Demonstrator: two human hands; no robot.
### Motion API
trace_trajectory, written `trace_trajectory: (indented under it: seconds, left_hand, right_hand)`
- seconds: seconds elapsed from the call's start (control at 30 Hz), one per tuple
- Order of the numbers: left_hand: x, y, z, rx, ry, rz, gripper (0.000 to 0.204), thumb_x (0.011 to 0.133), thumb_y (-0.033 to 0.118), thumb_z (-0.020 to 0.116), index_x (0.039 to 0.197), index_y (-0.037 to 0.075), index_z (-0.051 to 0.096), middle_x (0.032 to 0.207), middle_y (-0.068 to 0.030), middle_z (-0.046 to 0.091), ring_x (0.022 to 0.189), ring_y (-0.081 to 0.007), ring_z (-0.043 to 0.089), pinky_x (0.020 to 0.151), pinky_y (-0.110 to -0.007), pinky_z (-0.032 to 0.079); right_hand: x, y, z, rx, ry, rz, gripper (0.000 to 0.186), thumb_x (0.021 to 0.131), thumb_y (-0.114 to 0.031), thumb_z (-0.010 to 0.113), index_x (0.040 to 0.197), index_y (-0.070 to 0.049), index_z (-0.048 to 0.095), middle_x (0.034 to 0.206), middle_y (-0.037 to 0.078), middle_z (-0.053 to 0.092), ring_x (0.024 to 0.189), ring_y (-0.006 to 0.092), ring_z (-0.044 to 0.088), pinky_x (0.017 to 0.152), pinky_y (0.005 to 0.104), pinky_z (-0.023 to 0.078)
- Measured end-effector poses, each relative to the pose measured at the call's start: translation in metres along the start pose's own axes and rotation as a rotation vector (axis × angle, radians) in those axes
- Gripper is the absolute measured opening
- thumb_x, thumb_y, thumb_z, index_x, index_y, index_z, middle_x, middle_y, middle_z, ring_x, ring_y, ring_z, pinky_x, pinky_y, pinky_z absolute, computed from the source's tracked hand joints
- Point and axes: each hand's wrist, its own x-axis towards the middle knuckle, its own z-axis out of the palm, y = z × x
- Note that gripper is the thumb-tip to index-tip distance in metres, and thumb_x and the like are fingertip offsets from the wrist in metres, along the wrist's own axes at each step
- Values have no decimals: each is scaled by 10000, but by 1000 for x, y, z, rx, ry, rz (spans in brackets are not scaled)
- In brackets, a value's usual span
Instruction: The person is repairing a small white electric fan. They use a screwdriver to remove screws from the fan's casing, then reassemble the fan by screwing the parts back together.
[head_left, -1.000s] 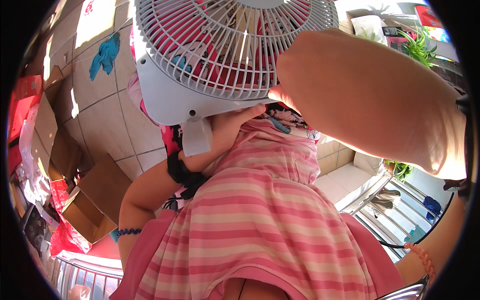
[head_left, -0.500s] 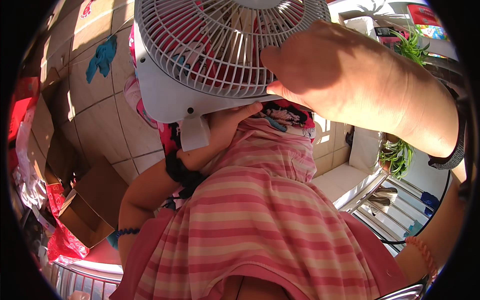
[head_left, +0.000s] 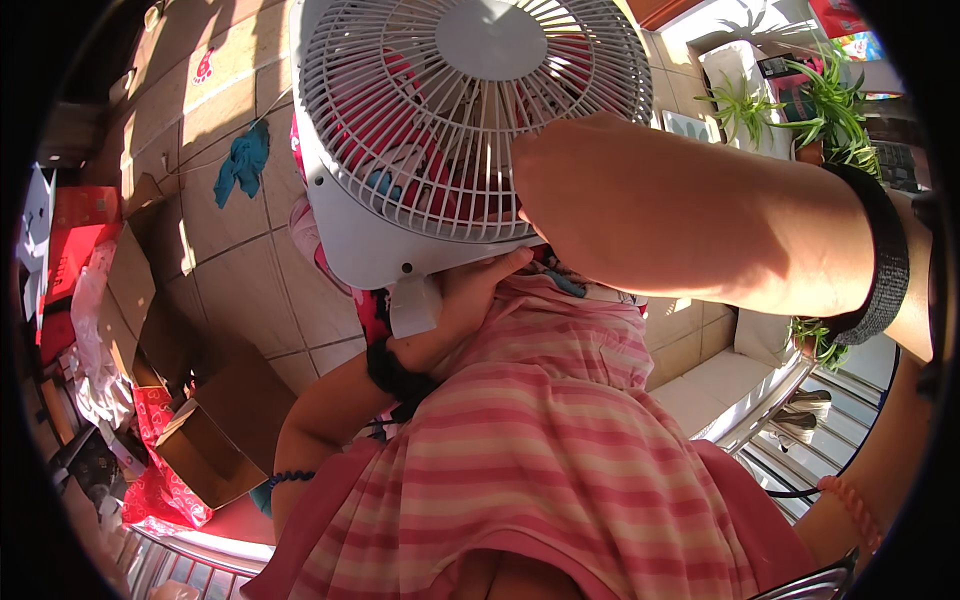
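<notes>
Grey plastic makes up the fan part [head_left: 345, 240], its grille [head_left: 492, 40] facing upward just beyond the striped dress [head_left: 520, 430]. That grille already sits in the frame; whether any fastening is left is unclear. The left hand [head_left: 468, 295] sets its thumb at the near edge, other fingers hidden beneath; the right hand [head_left: 600, 205] bends over the rim, fingers unseen, so I cannot tell either grasp. Tiled floor [head_left: 235, 290] spreads leftward to a cardboard box [head_left: 240, 420]; rightward, the forearm [head_left: 770, 230] crosses
</notes>
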Motion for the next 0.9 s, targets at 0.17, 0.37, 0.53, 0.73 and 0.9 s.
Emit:
trace_trajectory:
  seconds: [0.17,0.37,0.53,0.73,0.9]
  left_hand:
    - [5,-11,-2,-4,25,44,308,895,168,687,1158,22,621,1083,-51,652,968,-147,605,806,-269,503]
    - [7,-13,-3,-88,-67,116,338,914,35,603,1240,-7,528,1218,-87,568,1067,-201,572,953,-356,467]
    - [4,-8,-4,9,-49,48,304,922,97,633,1208,7,579,1166,-58,632,1046,-157,597,926,-291,456]
    - [3,-11,0,-208,-22,112,330,914,73,637,1228,-6,569,1211,-67,616,1095,-160,578,949,-290,444]
    - [8,-14,-7,-96,-103,123,349,912,66,637,1242,-20,561,1236,-75,606,1137,-163,557,991,-307,419]
  right_hand:
    - [-14,3,-2,45,97,-33,154,865,-111,560,924,32,561,886,143,587,832,301,604,728,351,500]
    - [-24,9,2,148,171,-60,194,840,-97,562,983,34,556,943,140,596,861,288,612,745,327,504]
    - [-19,6,10,308,188,-74,247,819,-85,564,1033,37,552,990,138,603,885,277,619,759,306,507]
    - [-8,0,6,495,10,16,171,722,-95,620,724,71,580,718,200,588,721,315,610,633,340,498]
    - [-8,-3,-10,302,-168,-32,167,806,-74,545,745,77,581,744,152,567,668,276,548,618,324,488]
